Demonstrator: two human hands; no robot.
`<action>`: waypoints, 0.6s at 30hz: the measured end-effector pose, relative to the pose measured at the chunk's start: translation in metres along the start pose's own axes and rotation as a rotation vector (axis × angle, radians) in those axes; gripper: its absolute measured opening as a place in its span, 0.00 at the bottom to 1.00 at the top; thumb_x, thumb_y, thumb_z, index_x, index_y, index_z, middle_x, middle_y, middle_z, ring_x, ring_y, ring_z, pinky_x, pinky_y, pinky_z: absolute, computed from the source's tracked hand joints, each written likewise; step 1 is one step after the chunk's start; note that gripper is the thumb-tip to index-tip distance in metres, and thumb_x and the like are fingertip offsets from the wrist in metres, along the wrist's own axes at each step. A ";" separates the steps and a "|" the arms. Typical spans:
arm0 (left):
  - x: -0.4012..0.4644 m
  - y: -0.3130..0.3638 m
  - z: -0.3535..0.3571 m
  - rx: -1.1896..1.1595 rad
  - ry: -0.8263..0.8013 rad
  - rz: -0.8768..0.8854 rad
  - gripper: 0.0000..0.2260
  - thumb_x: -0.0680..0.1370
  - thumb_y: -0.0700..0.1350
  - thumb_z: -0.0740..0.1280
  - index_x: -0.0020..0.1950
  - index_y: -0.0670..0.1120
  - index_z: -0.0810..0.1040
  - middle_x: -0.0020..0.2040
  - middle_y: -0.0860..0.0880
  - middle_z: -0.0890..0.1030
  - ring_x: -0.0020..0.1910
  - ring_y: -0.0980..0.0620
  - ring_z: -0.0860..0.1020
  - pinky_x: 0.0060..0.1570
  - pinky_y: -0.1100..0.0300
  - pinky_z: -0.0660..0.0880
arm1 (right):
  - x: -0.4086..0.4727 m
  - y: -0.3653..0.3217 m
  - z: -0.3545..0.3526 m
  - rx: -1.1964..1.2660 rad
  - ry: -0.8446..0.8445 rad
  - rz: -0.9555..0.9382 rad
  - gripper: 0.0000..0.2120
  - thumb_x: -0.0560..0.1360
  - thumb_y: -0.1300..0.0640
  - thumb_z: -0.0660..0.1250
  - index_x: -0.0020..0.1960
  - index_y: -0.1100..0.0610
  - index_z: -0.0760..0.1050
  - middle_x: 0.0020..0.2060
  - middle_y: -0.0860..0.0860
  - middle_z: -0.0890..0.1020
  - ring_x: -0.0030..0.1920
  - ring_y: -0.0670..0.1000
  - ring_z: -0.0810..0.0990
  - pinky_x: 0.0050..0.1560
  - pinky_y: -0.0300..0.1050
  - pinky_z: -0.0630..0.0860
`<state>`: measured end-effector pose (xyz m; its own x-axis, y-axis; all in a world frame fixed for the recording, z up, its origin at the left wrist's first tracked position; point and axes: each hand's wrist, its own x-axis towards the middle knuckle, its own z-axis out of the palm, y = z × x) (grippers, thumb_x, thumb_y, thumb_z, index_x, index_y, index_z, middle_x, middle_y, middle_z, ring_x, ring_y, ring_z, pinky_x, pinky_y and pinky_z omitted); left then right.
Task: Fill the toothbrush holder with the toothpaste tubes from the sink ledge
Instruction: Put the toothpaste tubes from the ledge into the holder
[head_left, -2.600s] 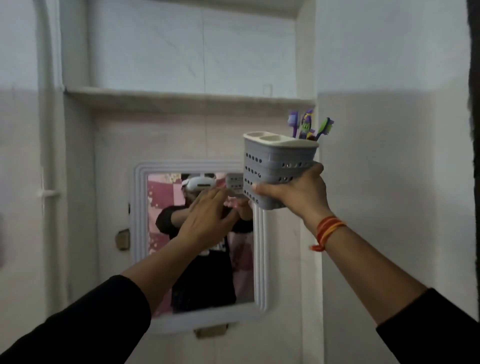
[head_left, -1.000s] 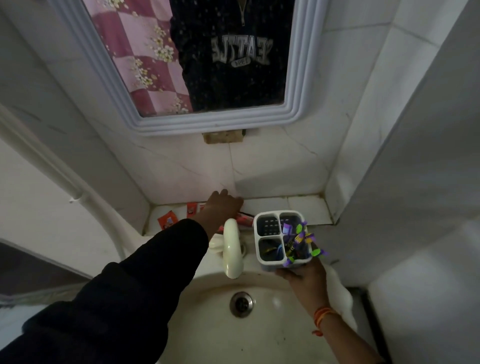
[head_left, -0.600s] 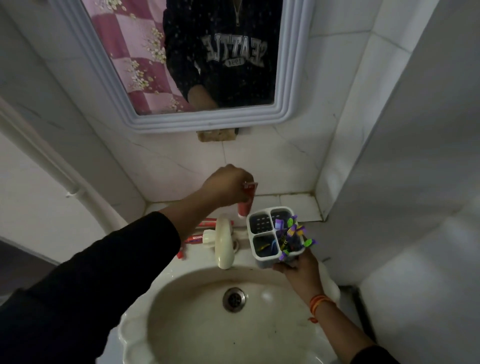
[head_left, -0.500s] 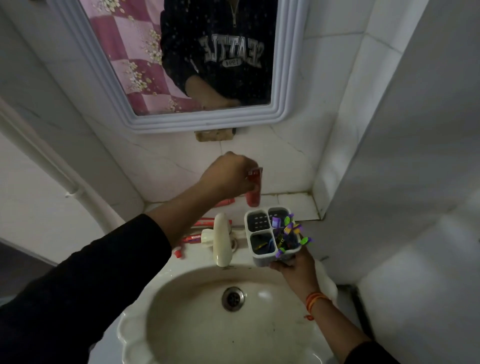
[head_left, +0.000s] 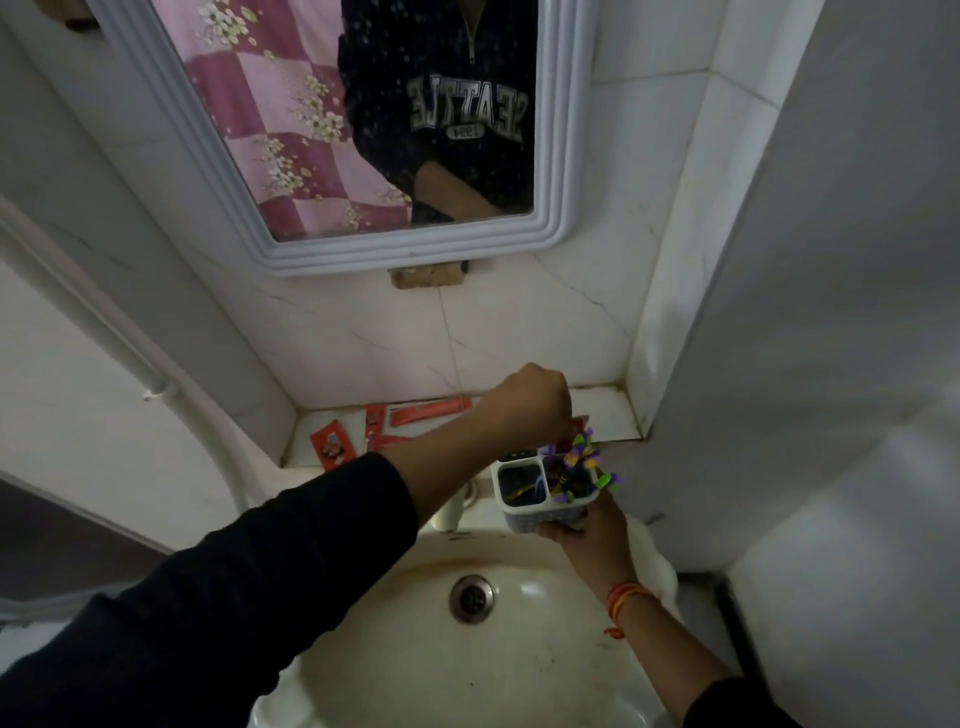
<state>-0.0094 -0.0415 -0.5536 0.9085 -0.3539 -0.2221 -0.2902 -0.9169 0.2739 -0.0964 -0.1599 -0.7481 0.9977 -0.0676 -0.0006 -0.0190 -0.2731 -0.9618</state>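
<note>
My right hand (head_left: 584, 535) grips the grey-and-white toothbrush holder (head_left: 540, 496) from below, over the back rim of the sink. Purple and green toothbrushes (head_left: 582, 460) stand in its right compartment. My left hand (head_left: 530, 402) is closed just above the holder's far compartment, on a red toothpaste tube (head_left: 579, 428) of which only a sliver shows under the fingers. Other red toothpaste tubes (head_left: 426, 410) and a red sachet (head_left: 332, 447) lie on the white ledge (head_left: 608, 410) behind the sink.
A white basin (head_left: 415, 649) with a metal drain (head_left: 471, 597) lies below. The white tap (head_left: 449, 512) is mostly hidden by my left forearm. A framed mirror (head_left: 291, 249) hangs above; a wall corner (head_left: 675, 312) closes the right side.
My left hand picked a red tube off the ledge, lifted it, and has now lowered it onto the holder's far compartment. My right hand holds the holder in nearly the same place.
</note>
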 end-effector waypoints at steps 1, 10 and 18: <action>0.001 -0.002 0.003 -0.011 0.004 -0.020 0.11 0.73 0.50 0.73 0.48 0.44 0.89 0.43 0.41 0.87 0.45 0.41 0.85 0.42 0.56 0.80 | 0.001 0.002 0.000 -0.002 -0.007 0.001 0.31 0.60 0.69 0.82 0.61 0.57 0.78 0.51 0.43 0.82 0.54 0.30 0.78 0.50 0.20 0.71; 0.020 -0.088 -0.020 -0.379 0.090 -0.312 0.08 0.76 0.45 0.74 0.50 0.42 0.88 0.46 0.45 0.89 0.45 0.48 0.88 0.47 0.58 0.84 | 0.003 0.012 0.002 0.015 0.015 0.016 0.30 0.61 0.71 0.81 0.60 0.57 0.79 0.51 0.45 0.83 0.54 0.31 0.79 0.46 0.23 0.75; 0.037 -0.159 0.039 0.193 -0.087 -0.378 0.17 0.77 0.40 0.66 0.66 0.43 0.78 0.61 0.41 0.80 0.59 0.41 0.82 0.54 0.52 0.79 | 0.004 0.014 0.003 -0.010 0.002 0.021 0.27 0.62 0.67 0.82 0.55 0.46 0.82 0.49 0.40 0.86 0.54 0.37 0.83 0.48 0.31 0.80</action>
<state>0.0589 0.0839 -0.6416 0.9354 0.0067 -0.3536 -0.0006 -0.9998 -0.0205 -0.0923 -0.1613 -0.7629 0.9970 -0.0748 -0.0201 -0.0404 -0.2811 -0.9588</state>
